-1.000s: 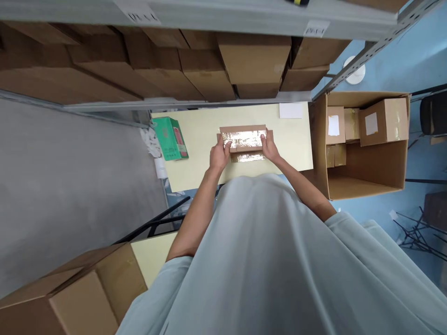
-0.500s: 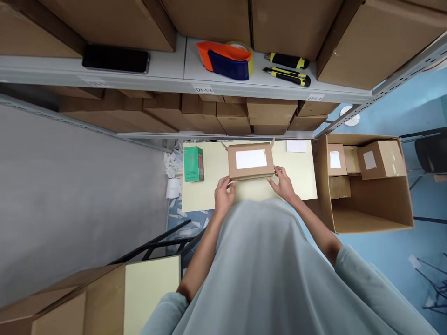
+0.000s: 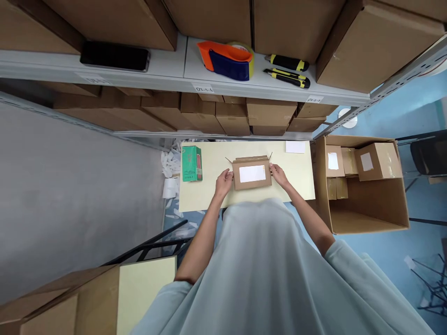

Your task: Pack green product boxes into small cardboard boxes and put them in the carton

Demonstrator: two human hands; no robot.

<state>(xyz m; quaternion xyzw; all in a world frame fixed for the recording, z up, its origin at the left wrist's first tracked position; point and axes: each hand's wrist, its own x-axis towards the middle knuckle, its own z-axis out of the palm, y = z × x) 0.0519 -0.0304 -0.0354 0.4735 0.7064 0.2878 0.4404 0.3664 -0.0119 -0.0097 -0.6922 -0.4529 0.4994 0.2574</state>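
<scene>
Since half a second ago the carton [image 3: 252, 185] has come toward 6 o'clock, closer to the table's near edge, and the hands have shifted from its near corners up along its two ends. It is over the middle of the table [image 3: 209, 197], its white label [image 3: 252, 173] facing up toward the camera and slightly askew; whether its underside touches the tabletop cannot be told. Thin flaps [image 3: 270, 156] stick out at its 10 and 2 o'clock corners. The left hand [image 3: 223, 183] closes its fingertips on the end at 9 o'clock, and the right hand [image 3: 279, 176] grips the end at 3 o'clock, so the carton is held between them. Counting from the carton, a green box [image 3: 190, 164] stands at 9 o'clock on the table, with crumpled paper [image 3: 171, 164] beyond it. A white slip [image 3: 295, 147] lies at 2 o'clock. At 3 o'clock, just past the table, a big carton [image 3: 373, 202] opens toward the camera with smaller boxes [image 3: 379, 160] inside. On the shelf [image 3: 190, 70], a phone [image 3: 115, 56] lies between 10 and 11, a tape dispenser [image 3: 228, 65] just before 12, and two knives [image 3: 288, 70] between 12 and 1.
</scene>
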